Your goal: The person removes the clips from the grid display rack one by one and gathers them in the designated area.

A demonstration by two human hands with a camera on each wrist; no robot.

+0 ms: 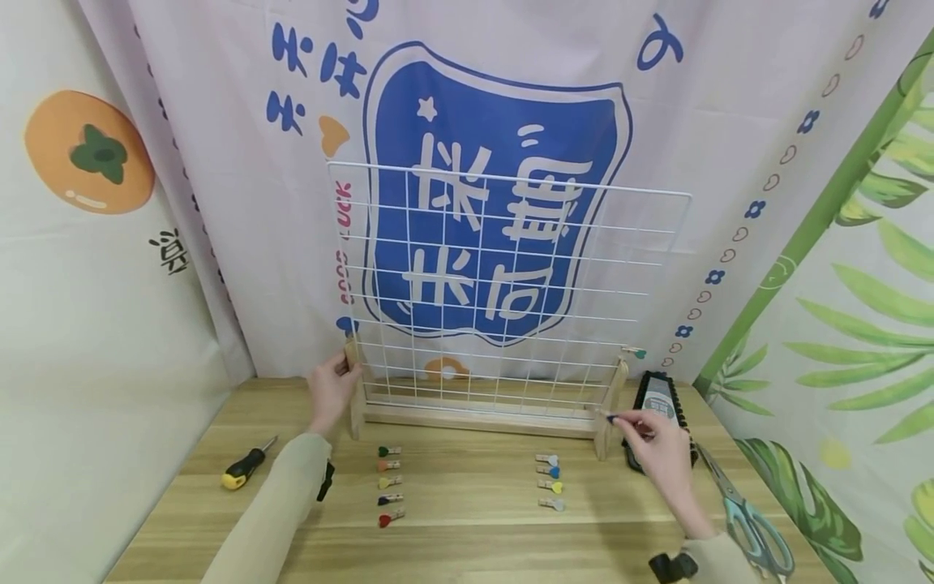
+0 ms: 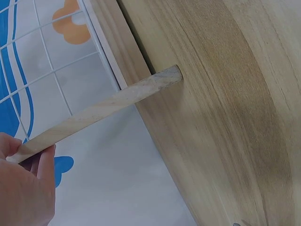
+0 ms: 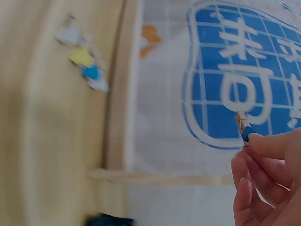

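Observation:
A white wire grid [image 1: 511,179] stands upright in a wooden stand [image 1: 477,420]. My left hand [image 1: 333,391] grips the top of the stand's left upright [image 2: 101,110], thumb on one side and fingers on the other. Between thumb and fingertips, my right hand [image 1: 659,450] pinches a small wooden clothespin [image 3: 241,125] with a dark blue heart. It is held close to the grid's lower right corner, by the right upright [image 1: 610,410]. Higher up, a clothespin with a green heart [image 1: 634,353] sits at the grid's right side.
On the table, several heart clothespins lie in a left column [image 1: 390,483] and a right column [image 1: 549,487]. A screwdriver [image 1: 245,468] lies at far left. A black-edged case [image 1: 659,397] and teal-handled scissors [image 1: 751,519] are at right. Printed cloth [image 1: 496,122] hangs behind.

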